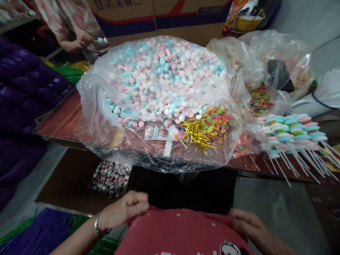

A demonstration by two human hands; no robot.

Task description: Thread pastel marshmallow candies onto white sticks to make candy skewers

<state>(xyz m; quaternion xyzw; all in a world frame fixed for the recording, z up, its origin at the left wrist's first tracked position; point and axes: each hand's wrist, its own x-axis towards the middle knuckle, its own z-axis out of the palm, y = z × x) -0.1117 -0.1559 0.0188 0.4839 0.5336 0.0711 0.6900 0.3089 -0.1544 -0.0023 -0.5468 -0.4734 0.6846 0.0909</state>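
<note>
With curled fingers, my left hand grips the hem of the red shirt on my body; a silver bangle circles that wrist. My right hand, slightly blurred, holds the opposite side of the same hem. Beyond them on the table, a clear plastic bag is spread, full of pink, blue and white candies. Near its front edge lie a wrapped candy skewer, a printed label strip, gold twist ties and ring-shaped gummies.
Candy skewers are stacked at the table's right, beside white sticks. An open cardboard box holding wrapped skewers stands below left. Across the table, a person's hand holds a partly filled skewer. Purple wrapped bundles line the left.
</note>
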